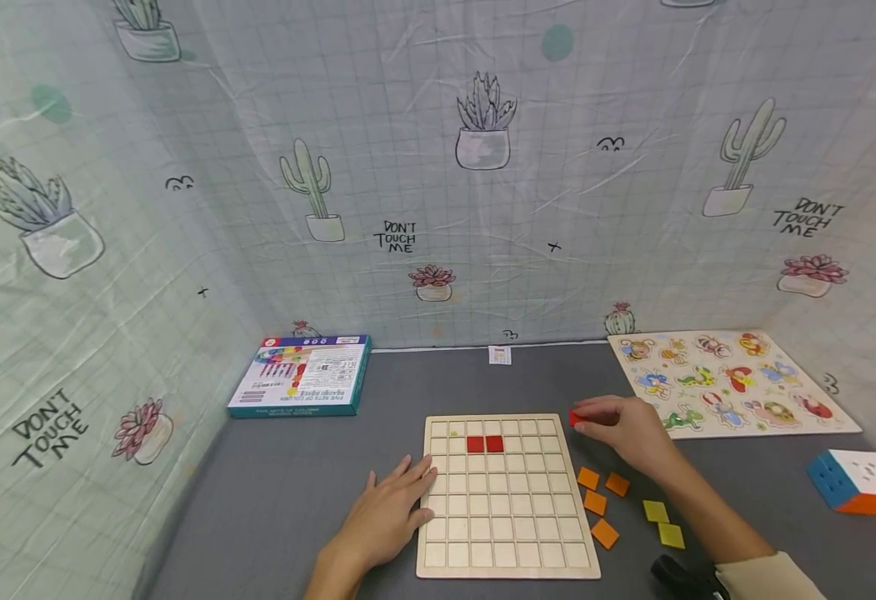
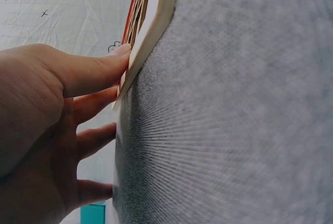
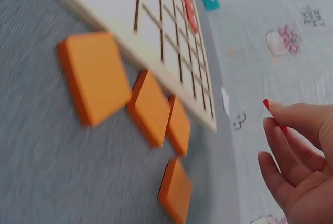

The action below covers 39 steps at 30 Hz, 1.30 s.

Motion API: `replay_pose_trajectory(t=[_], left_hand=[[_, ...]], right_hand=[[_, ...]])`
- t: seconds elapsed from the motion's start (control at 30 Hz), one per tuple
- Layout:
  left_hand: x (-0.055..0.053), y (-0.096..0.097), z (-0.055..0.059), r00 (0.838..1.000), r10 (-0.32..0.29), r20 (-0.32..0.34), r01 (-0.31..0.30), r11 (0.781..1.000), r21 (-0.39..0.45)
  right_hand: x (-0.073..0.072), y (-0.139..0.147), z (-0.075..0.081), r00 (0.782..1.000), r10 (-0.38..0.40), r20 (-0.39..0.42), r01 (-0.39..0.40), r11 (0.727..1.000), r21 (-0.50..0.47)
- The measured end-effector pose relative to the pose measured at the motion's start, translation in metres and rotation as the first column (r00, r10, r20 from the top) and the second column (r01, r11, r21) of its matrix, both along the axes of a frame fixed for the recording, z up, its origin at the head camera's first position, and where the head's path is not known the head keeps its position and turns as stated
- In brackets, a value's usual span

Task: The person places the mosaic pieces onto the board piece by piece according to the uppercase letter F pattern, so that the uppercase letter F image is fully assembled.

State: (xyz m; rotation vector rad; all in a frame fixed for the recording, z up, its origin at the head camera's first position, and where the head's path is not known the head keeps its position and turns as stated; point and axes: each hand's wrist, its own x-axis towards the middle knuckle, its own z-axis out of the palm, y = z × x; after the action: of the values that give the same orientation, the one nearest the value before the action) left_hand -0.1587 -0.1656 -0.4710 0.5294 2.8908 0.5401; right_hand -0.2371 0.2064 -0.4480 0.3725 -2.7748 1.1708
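A pale wooden grid board (image 1: 509, 507) lies on the grey table, with two red square tiles (image 1: 486, 444) side by side in its second row. My left hand (image 1: 388, 517) rests at the board's left edge, fingers spread; in the left wrist view the thumb (image 2: 99, 73) touches the rim. Beyond the board's right side, my right hand (image 1: 628, 429) pinches another red tile (image 1: 576, 417) between thumb and fingertips. Only a small bit of that tile shows in the right wrist view. Several orange tiles (image 1: 595, 502) lie just right of the board.
Two yellow-green tiles (image 1: 671, 535) lie near the right forearm. An insect puzzle board (image 1: 738, 383) is at the back right, a cube puzzle (image 1: 860, 482) at the far right. A flat box (image 1: 300, 377) lies at the back left. A patterned cloth (image 1: 438, 183) hangs behind.
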Motion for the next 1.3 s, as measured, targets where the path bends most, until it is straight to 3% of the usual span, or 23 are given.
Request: replay_pose_trajectory(t=[0.27,0.6,0.87,1.3], left_hand=[[0.000,0.000,0.000,1.000,0.001,0.002,-0.001,1.000,0.009],[-0.001,0.000,0.001,1.000,-0.008,-0.002,0.008,1.000,0.016],[-0.002,0.000,0.001,1.000,-0.010,0.000,0.010,1.000,0.013],[-0.001,-0.002,0.000,1.000,-0.004,0.004,0.004,1.000,0.020]], right_hand=[[-0.002,-0.027,0.004,0.998,0.052,0.031,-0.049,0.995,-0.087],[-0.003,-0.062,-0.012,0.992,0.089,0.090,-0.079,0.991,-0.105],[-0.001,-0.077,-0.028,0.993,0.079,0.088,-0.074,0.996,-0.054],[-0.006,-0.087,-0.037,0.995,0.045,0.090,-0.046,0.999,0.015]])
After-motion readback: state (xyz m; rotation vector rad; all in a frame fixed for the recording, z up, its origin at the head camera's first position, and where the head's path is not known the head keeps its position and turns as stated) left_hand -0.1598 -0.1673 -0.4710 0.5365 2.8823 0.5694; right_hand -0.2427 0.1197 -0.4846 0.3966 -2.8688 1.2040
